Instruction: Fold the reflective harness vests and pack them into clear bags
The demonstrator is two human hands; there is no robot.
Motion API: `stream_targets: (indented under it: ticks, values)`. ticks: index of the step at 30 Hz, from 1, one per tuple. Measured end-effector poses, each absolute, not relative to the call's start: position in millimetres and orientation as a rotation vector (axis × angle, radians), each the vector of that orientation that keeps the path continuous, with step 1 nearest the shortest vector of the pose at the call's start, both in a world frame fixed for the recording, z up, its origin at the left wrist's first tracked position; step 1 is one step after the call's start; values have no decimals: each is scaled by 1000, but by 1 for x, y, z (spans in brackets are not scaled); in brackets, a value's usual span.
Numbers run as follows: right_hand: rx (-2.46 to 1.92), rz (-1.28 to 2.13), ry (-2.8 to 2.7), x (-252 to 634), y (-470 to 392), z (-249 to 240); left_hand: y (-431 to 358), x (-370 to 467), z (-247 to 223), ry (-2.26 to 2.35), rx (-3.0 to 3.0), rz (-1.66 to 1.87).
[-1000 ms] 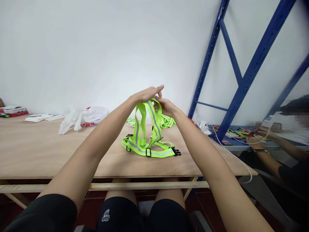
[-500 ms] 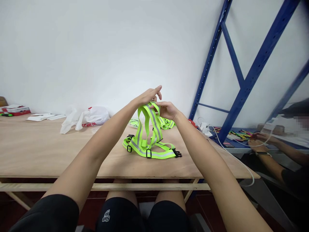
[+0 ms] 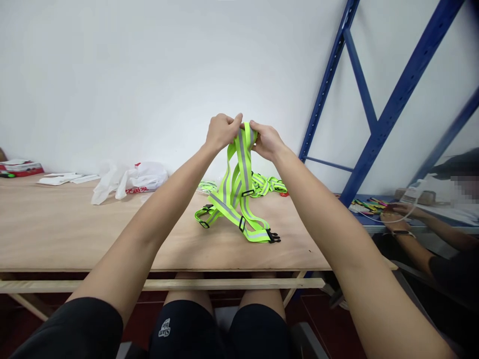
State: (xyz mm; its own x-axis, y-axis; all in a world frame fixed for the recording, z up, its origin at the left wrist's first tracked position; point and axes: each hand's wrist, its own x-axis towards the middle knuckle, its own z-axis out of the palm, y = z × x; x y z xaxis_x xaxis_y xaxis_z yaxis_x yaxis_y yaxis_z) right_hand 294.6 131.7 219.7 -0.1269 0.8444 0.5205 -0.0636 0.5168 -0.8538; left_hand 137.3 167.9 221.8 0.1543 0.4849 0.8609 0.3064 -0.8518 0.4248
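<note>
A neon yellow-green reflective vest of straps (image 3: pixel 242 162), with grey stripes and black buckles, hangs from both hands above the table. Its lower straps rest on the wood, and a black clip (image 3: pixel 274 236) points right. My left hand (image 3: pixel 223 130) is closed on the upper straps from the left side. From the right, my right hand (image 3: pixel 266 139) pinches the same top folds between thumb and fingers. Behind the held vest lies a heap of similar green straps (image 3: pixel 270 184), partly hidden by it.
The wooden table (image 3: pixel 75 229) has a crumpled white plastic bag (image 3: pixel 144 177), white papers (image 3: pixel 67 178) and a red-white box (image 3: pixel 22 167) at its back left. A blue metal rack (image 3: pixel 381 119) rises at right. Beyond it, another person's hands (image 3: pixel 396 219) work near coloured pens (image 3: pixel 368 205).
Both hands have risen with the vest's top straps, pulling them taller and narrower. My left fingers, stretched out before, are now closed on the straps. The lower straps have shifted on the table.
</note>
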Motion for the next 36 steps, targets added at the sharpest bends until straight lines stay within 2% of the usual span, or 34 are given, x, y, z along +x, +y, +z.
stream_targets:
  ticks: [5,9,18,24,29,36]
  values:
    - [-774,863,-1451,290,129,232,161,133,227,1033,2119,1409]
    - [-776,829,-1439,289,123,236,152,128,235,958,2030,1227]
    - [-835,689,-1411,303,101,261,154,109,272,589,1763,1363]
    - [-914,466,-1430,327,101,263,150,70,289,685,1783,1154]
    - [-1092,105,-1618,357,97,268,131,41,296,802,2061,1079]
    - [-1515,-857,-2075,395,66,267,122,-9,299,1427,2553,1025]
